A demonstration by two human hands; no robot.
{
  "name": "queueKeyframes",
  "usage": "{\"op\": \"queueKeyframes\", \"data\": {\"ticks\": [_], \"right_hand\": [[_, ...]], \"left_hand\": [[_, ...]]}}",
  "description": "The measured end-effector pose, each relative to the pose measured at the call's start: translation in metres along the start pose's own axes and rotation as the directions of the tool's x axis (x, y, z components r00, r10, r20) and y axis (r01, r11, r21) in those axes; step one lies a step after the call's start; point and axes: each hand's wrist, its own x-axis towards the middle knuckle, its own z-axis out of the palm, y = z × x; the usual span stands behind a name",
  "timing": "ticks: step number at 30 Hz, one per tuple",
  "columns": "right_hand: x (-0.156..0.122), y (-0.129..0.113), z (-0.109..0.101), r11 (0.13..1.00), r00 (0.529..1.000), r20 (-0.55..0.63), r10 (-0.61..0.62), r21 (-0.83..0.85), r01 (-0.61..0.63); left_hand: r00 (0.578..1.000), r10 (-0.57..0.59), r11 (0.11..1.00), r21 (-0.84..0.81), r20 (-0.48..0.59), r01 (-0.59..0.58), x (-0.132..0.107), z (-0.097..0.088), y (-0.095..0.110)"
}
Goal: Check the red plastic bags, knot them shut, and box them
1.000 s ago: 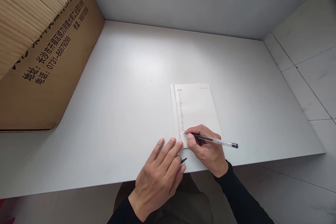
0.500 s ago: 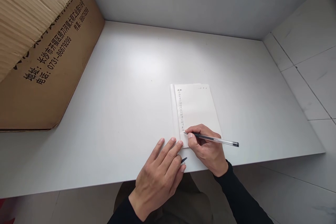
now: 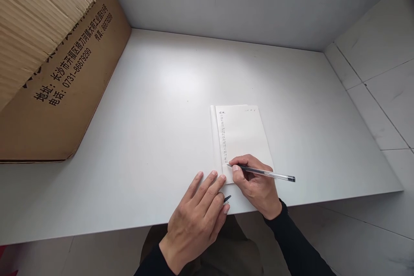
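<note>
My right hand (image 3: 257, 187) grips a clear-barrelled gel pen (image 3: 271, 174) with a black end, its tip touching the page just below the last number. The white notebook page (image 3: 246, 133) carries a handwritten column of numbers down its left side and faint marks at its top right. My left hand (image 3: 200, 215) lies palm down at the page's lower left corner, three fingers stretched out. Between its bent forefinger and thumb, it holds what looks like a pen cap (image 3: 227, 199); only a dark pointed end shows.
The page lies on a white table (image 3: 155, 108), near its front edge. A large cardboard box (image 3: 64, 125) with black printed characters stands at the left, its flap hanging over. A grey wall (image 3: 274, 8) runs behind the table, and pale tiles (image 3: 381, 103) are at the right.
The view has shifted slightly, so everything sits a little lower and to the right. Both hands keep the same hold, and no new writing can be made out.
</note>
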Motion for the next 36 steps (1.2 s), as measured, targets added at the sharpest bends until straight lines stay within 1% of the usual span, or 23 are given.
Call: {"op": "queueKeyframes", "data": {"ticks": [11,15,22,36], "right_hand": [[-0.0005,0.0046,0.0016,1.0,1.0,-0.011,-0.028,0.003,0.028],[-0.0007,0.0034,0.0006,0.999,0.999,0.009,-0.031,0.01,0.031],[0.0002,0.0004,-0.0019,1.0,1.0,0.005,-0.011,0.023,0.011],[0.0002,0.0002,0.0,0.999,1.0,-0.012,-0.003,0.042,0.004]], "left_hand": [[1.0,-0.005,1.0,0.01,-0.018,0.005,0.0,0.0004,0.0017],[1.0,0.001,1.0,0.007,-0.009,0.0,0.0,0.0006,0.0017],[1.0,-0.002,1.0,0.0,-0.007,0.002,-0.001,0.0004,0.0008],[1.0,0.001,1.0,-0.003,-0.019,-0.001,0.0004,0.0013,0.0009]]}}
